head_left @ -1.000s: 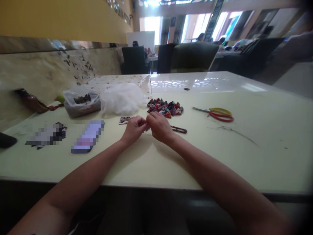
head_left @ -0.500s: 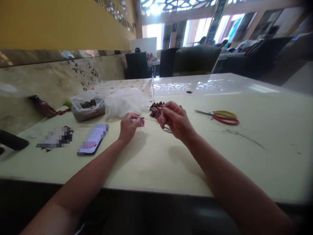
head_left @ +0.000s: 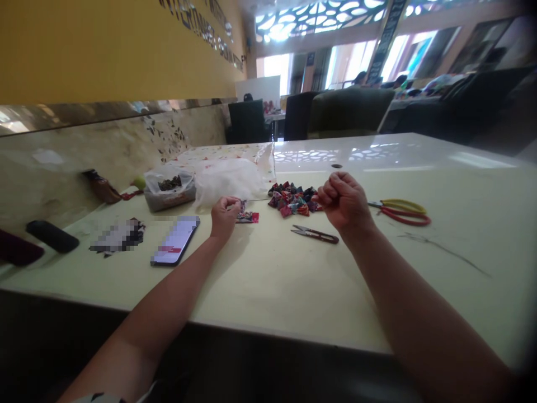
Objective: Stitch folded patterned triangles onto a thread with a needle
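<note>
Spreading across most of the view, the glossy cream table (head_left: 419, 268) carries everything here. On its far left part lies a heap of white stuffing fibre (head_left: 229, 178), and beside that a clear plastic bag (head_left: 170, 190) with dark scraps inside. A smartphone (head_left: 176, 239) lies face up nearer the front edge, left of the person's left forearm. Past the middle sits a pile of small folded fabric pieces (head_left: 293, 199) in mixed colours. To the right of the pile lie scissors with yellow and red handles (head_left: 398, 211), and just in front of the pile a pair of small thread snips (head_left: 315, 234).

The right hand (head_left: 346, 202) is raised above the table near the pile, its fingers curled tight together as if pinching something fine; what it grips is too thin to tell. The left hand (head_left: 224, 215) rests low by the table, fingers closed on a small patterned fabric piece (head_left: 246, 216), which pokes out to the right of the fingertips and lies between the stuffing and the snips.
</note>
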Demonstrator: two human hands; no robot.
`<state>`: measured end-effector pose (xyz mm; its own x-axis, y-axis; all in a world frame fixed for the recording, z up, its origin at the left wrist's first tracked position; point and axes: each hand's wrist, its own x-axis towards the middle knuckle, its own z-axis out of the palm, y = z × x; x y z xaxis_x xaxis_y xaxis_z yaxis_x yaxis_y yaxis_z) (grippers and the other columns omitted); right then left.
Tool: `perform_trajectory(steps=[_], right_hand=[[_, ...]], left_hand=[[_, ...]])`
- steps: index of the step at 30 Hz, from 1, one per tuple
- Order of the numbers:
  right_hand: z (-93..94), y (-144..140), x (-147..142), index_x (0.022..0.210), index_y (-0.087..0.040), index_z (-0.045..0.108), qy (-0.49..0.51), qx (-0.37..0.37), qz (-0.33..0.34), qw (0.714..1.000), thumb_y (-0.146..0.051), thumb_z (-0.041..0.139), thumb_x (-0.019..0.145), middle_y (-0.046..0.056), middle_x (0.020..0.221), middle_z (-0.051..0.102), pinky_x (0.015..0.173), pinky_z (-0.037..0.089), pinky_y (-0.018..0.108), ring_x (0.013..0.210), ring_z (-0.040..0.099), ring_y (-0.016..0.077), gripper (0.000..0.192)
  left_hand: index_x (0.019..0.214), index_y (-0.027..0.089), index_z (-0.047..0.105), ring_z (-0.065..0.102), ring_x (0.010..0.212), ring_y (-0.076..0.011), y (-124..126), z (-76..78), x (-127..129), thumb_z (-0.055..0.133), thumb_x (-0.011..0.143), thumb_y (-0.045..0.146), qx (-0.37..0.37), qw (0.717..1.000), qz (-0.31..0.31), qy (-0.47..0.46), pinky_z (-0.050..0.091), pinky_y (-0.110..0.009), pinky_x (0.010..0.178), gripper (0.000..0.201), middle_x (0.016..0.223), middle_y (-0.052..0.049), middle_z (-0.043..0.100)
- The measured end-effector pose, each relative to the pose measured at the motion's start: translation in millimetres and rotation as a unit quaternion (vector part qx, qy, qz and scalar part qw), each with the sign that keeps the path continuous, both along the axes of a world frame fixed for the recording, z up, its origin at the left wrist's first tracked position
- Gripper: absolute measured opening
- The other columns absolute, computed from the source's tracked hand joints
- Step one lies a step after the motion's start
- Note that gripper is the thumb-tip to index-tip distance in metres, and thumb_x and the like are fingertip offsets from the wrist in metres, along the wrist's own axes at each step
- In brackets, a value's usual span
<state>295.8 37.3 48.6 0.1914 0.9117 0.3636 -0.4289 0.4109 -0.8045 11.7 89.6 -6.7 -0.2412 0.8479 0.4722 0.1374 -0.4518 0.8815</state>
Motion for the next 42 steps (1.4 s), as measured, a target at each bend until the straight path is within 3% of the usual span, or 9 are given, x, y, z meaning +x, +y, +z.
perform_trajectory(steps=[3, 7, 9, 11, 16, 24, 32, 39, 42], right_hand=[[-0.1, -4.8, -9.2, 0.085, -0.026, 0.048, -0.026, -0.006, 0.025, 0.999, -0.034, 0.077, 0.085, -0.011, 0.057, 0.040, 0.049, 0.045, 0.025, 0.048, 0.036, 0.0082, 0.031], [-5.5, -14.0, -34.7, 0.087, -0.025, 0.049, -0.098, -0.059, 0.076, 0.991, -0.042, 0.077, 0.085, -0.005, 0.065, 0.060, 0.044, 0.043, 0.024, 0.046, 0.042, 0.0077, 0.033], [-10.4, -18.0, -49.3, 0.085, -0.024, 0.050, -0.150, -0.098, 0.098, 0.979, -0.041, 0.073, 0.087, -0.009, 0.056, 0.048, 0.038, 0.030, 0.020, 0.043, 0.034, 0.0070, 0.029], [-15.6, -20.7, -62.3, 0.086, -0.024, 0.052, -0.194, -0.125, 0.119, 0.966, -0.036, 0.071, 0.089, -0.010, 0.055, 0.042, 0.039, 0.026, 0.019, 0.044, 0.031, 0.0062, 0.023], [-29.0, -21.1, -81.5, 0.088, -0.019, 0.064, -0.271, -0.118, 0.081, 0.952, -0.032, 0.070, 0.085, -0.011, 0.053, 0.036, 0.044, 0.019, 0.021, 0.046, 0.026, 0.0055, 0.015], [-46.8, -14.6, -93.5, 0.071, -0.017, 0.064, -0.276, -0.071, -0.002, 0.958, -0.032, 0.074, 0.075, -0.005, 0.059, 0.054, 0.055, 0.030, 0.023, 0.058, 0.042, 0.0081, 0.018], [-31.2, -27.7, -91.2, 0.070, -0.021, 0.056, -0.129, -0.193, 0.158, 0.960, -0.030, 0.074, 0.072, -0.012, 0.048, 0.035, 0.042, 0.019, 0.022, 0.043, 0.024, 0.0048, 0.020], [-28.1, -27.6, -93.0, 0.069, -0.020, 0.056, -0.190, -0.188, 0.108, 0.958, -0.027, 0.075, 0.072, -0.012, 0.050, 0.038, 0.041, 0.016, 0.021, 0.042, 0.026, 0.0030, 0.020], [-27.9, -29.0, -93.2, 0.071, -0.020, 0.057, -0.169, -0.178, 0.134, 0.960, -0.027, 0.074, 0.072, -0.012, 0.049, 0.038, 0.041, 0.019, 0.021, 0.043, 0.027, 0.0037, 0.018]], left_hand=[[0.075, 0.015, 0.071, 0.062, 0.067, -0.0140, -2.7, 1.2, 2.9, 0.077, 0.071, 0.029, -0.040, 0.997, -0.012, -0.062, 0.051, -0.027, 0.069, 0.015, 0.073, -0.002, 0.070], [0.079, 0.014, 0.070, 0.064, 0.068, -0.0128, -12.4, 1.4, 13.2, 0.084, 0.069, 0.032, -0.092, 0.978, -0.080, -0.170, 0.056, -0.030, 0.074, 0.025, 0.074, -0.002, 0.071], [0.080, 0.014, 0.071, 0.066, 0.070, -0.0132, -20.1, 1.2, 20.8, 0.087, 0.067, 0.034, -0.098, 0.972, -0.110, -0.184, 0.058, -0.031, 0.077, 0.029, 0.076, -0.002, 0.072], [0.080, 0.014, 0.071, 0.067, 0.070, -0.0136, -28.3, 1.5, 28.1, 0.089, 0.066, 0.037, -0.100, 0.969, -0.130, -0.184, 0.058, -0.031, 0.074, 0.032, 0.076, -0.003, 0.073], [0.078, 0.015, 0.072, 0.066, 0.068, -0.0143, -44.5, 3.8, 39.0, 0.090, 0.065, 0.039, -0.099, 0.973, -0.141, -0.156, 0.057, -0.032, 0.075, 0.033, 0.076, -0.004, 0.075], [0.081, 0.016, 0.073, 0.064, 0.074, -0.0152, -53.0, -0.7, 41.4, 0.083, 0.074, 0.034, -0.051, 0.992, -0.110, -0.038, 0.051, -0.030, 0.076, 0.022, 0.079, -0.002, 0.072], [0.076, 0.019, 0.071, 0.065, 0.082, -0.0173, -57.9, 8.5, 41.3, 0.077, 0.079, 0.025, 0.012, 0.998, -0.045, 0.048, 0.053, -0.029, 0.078, 0.009, 0.086, -0.004, 0.069], [0.077, 0.018, 0.070, 0.063, 0.078, -0.0162, -57.7, 8.7, 41.1, 0.075, 0.080, 0.024, 0.015, 0.998, -0.035, 0.054, 0.051, -0.028, 0.073, 0.009, 0.082, -0.003, 0.068], [0.078, 0.018, 0.070, 0.062, 0.074, -0.0155, -57.3, 5.6, 40.9, 0.076, 0.081, 0.028, 0.002, 0.998, -0.043, 0.050, 0.050, -0.029, 0.073, 0.012, 0.078, -0.001, 0.067]])
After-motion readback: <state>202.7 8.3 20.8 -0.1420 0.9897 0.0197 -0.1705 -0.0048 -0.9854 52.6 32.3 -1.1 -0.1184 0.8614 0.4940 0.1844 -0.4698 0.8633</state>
